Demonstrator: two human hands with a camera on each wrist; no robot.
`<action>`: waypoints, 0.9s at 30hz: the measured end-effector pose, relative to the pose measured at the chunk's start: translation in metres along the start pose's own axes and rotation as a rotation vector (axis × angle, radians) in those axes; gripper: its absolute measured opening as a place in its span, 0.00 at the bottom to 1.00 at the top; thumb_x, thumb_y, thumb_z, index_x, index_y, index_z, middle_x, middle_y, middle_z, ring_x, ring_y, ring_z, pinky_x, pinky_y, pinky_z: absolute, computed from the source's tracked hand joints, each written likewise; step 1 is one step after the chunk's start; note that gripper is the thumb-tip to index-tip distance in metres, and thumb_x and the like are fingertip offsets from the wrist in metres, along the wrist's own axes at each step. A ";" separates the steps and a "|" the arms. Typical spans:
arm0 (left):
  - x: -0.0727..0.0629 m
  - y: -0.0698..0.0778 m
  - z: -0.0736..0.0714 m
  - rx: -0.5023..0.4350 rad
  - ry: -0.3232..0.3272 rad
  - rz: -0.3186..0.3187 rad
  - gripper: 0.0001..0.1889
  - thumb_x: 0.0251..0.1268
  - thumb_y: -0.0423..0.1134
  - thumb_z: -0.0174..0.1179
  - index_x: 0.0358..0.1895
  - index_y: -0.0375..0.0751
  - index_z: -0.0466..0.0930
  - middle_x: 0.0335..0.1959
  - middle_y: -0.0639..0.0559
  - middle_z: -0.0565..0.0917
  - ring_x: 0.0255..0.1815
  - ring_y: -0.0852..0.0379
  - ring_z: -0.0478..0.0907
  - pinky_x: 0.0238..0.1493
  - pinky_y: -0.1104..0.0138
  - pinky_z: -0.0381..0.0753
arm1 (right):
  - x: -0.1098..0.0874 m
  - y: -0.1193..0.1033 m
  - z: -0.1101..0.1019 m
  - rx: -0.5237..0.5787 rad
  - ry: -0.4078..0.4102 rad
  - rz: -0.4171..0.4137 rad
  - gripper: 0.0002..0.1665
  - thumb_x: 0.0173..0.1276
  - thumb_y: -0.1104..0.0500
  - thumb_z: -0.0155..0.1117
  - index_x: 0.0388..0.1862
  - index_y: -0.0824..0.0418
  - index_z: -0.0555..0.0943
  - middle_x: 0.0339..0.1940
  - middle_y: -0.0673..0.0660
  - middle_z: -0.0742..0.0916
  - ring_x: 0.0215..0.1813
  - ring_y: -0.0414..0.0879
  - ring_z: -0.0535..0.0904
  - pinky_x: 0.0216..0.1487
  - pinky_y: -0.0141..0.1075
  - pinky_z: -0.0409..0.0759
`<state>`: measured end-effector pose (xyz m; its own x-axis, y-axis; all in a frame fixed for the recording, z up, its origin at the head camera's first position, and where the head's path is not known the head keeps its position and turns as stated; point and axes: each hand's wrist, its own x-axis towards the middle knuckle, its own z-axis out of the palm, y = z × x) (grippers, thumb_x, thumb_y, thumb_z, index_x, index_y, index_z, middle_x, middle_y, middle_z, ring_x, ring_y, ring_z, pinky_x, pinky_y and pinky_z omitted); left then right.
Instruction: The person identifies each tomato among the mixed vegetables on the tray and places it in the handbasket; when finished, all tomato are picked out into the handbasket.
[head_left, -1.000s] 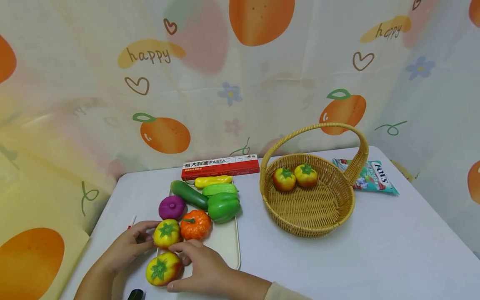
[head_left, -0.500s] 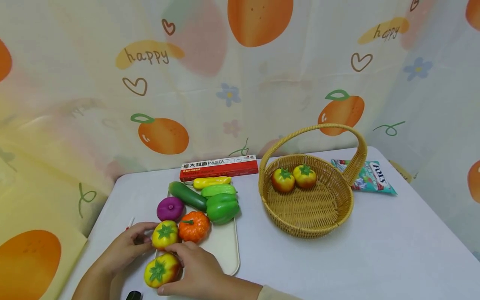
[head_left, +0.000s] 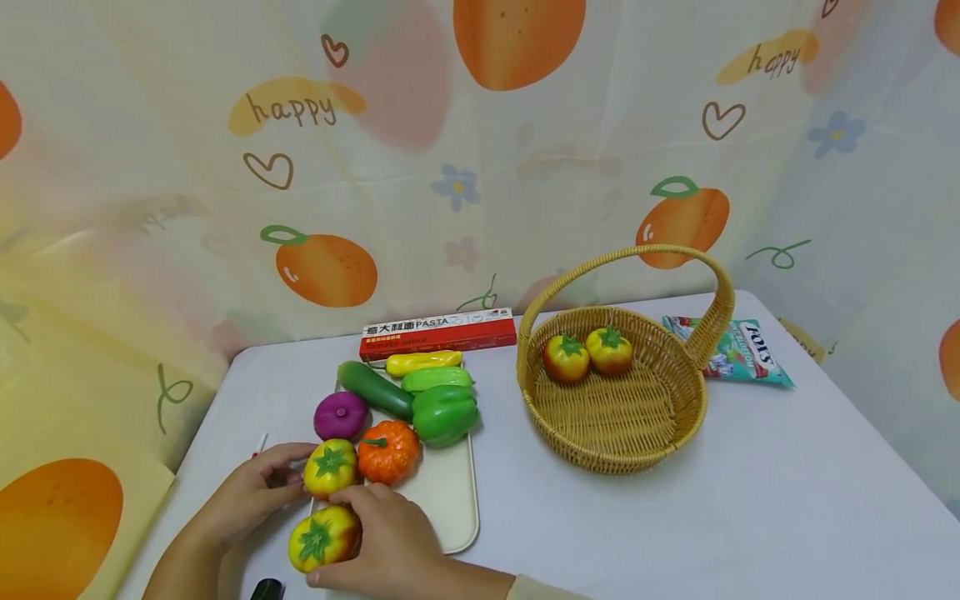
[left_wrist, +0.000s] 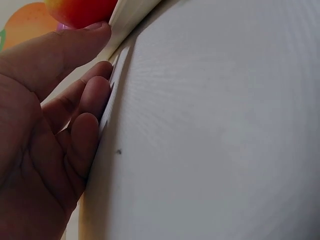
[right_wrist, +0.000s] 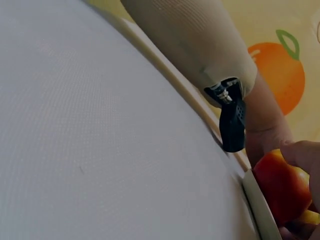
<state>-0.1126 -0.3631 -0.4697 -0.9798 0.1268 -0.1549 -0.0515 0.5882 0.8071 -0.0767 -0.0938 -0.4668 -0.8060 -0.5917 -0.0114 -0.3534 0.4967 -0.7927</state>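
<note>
In the head view my left hand (head_left: 251, 500) holds the left side of a yellow-red toy tomato (head_left: 330, 468), index finger and thumb about it. Just nearer, my right hand (head_left: 390, 537) grips a second tomato (head_left: 315, 542) between thumb and fingers. Both lie at the left edge of a cream tray (head_left: 456, 521). The right wrist view has the right thumb (right_wrist: 302, 152) against a tomato (right_wrist: 280, 187) by the tray rim. From the left wrist, the thumb (left_wrist: 75, 45) lies beside a red-yellow tomato (left_wrist: 82, 10), the other fingers loosely bent.
On the tray lie an orange pumpkin (head_left: 388, 452), purple onion-like vegetable (head_left: 341, 416), green pepper (head_left: 444, 415), dark green cucumber-like vegetable (head_left: 375, 390) and others. Behind stands a pasta box (head_left: 438, 335). A wicker basket (head_left: 615, 417) holds two tomatoes (head_left: 587, 354). A teal packet (head_left: 750, 354) lies right.
My right hand has settled closer round the nearer tomato, its thumb shifting slightly left. The left hand and the other tomato stay nearly the same; the head view has shifted a little.
</note>
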 end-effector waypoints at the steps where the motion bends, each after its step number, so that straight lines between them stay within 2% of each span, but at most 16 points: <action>1: 0.000 0.000 0.000 -0.006 -0.001 0.004 0.28 0.64 0.30 0.75 0.68 0.34 0.81 0.52 0.46 0.81 0.42 0.56 0.76 0.43 0.69 0.81 | 0.000 0.000 0.001 -0.006 0.009 0.001 0.41 0.58 0.30 0.80 0.67 0.39 0.76 0.51 0.36 0.78 0.47 0.28 0.73 0.50 0.32 0.76; 6: 0.001 0.000 0.001 -0.025 -0.010 0.015 0.27 0.65 0.30 0.74 0.67 0.33 0.81 0.51 0.46 0.81 0.42 0.55 0.76 0.43 0.69 0.81 | 0.001 0.002 0.004 -0.007 0.032 -0.005 0.38 0.59 0.32 0.81 0.64 0.40 0.77 0.50 0.35 0.78 0.46 0.28 0.73 0.49 0.30 0.75; 11: -0.001 0.000 0.000 -0.026 -0.012 -0.018 0.28 0.65 0.30 0.74 0.68 0.33 0.80 0.51 0.46 0.81 0.42 0.55 0.76 0.43 0.69 0.81 | 0.000 0.003 0.002 0.028 0.012 -0.013 0.37 0.60 0.33 0.81 0.64 0.40 0.77 0.49 0.35 0.78 0.45 0.28 0.73 0.49 0.30 0.75; 17: -0.001 0.001 -0.002 -0.022 -0.025 -0.059 0.29 0.66 0.29 0.73 0.71 0.34 0.78 0.52 0.45 0.80 0.44 0.52 0.75 0.44 0.69 0.81 | -0.003 0.005 -0.004 0.225 -0.018 0.027 0.36 0.60 0.39 0.84 0.63 0.41 0.77 0.47 0.36 0.77 0.44 0.29 0.73 0.47 0.28 0.76; 27: -0.002 -0.001 0.002 -0.050 0.010 0.020 0.27 0.65 0.29 0.74 0.67 0.32 0.80 0.52 0.48 0.81 0.42 0.56 0.76 0.42 0.69 0.80 | -0.010 0.011 -0.021 0.440 -0.026 0.020 0.35 0.61 0.49 0.86 0.63 0.45 0.78 0.47 0.36 0.80 0.42 0.31 0.77 0.43 0.27 0.79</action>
<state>-0.1100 -0.3625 -0.4714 -0.9825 0.1299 -0.1333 -0.0416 0.5446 0.8376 -0.0827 -0.0686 -0.4627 -0.7967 -0.6031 -0.0405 -0.0971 0.1939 -0.9762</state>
